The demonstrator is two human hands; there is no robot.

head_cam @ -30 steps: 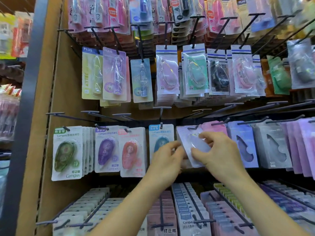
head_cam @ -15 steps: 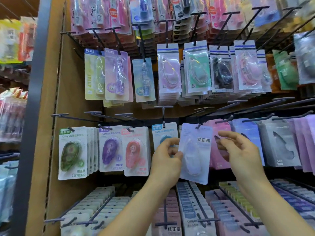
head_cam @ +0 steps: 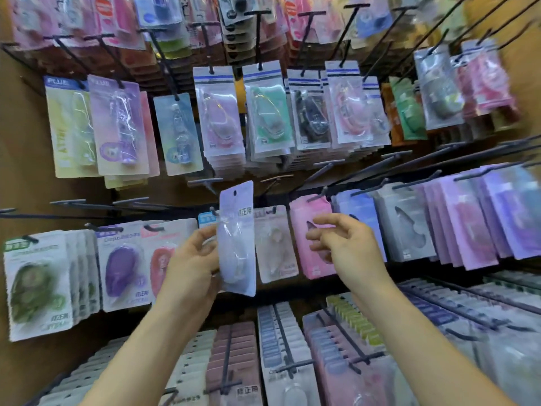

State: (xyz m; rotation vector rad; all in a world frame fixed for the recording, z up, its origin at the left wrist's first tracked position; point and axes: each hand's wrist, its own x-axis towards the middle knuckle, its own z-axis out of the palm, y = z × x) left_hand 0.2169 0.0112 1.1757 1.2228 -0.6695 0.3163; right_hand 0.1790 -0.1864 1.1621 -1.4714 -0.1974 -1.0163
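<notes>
My single view comes from the head camera, which faces a display board (head_cam: 26,159) of hooks (head_cam: 257,33) almost straight on, tilted slightly down. It sits close: the left hand (head_cam: 190,265), the packet (head_cam: 237,241) it holds and the right hand (head_cam: 348,250) fill the lower middle. The wide lens bends the edges, and they are blurred.

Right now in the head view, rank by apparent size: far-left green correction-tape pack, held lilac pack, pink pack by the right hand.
1. green correction-tape pack
2. lilac pack, held nearer the camera and turned, so unsure
3. pink pack, partly hidden
</notes>
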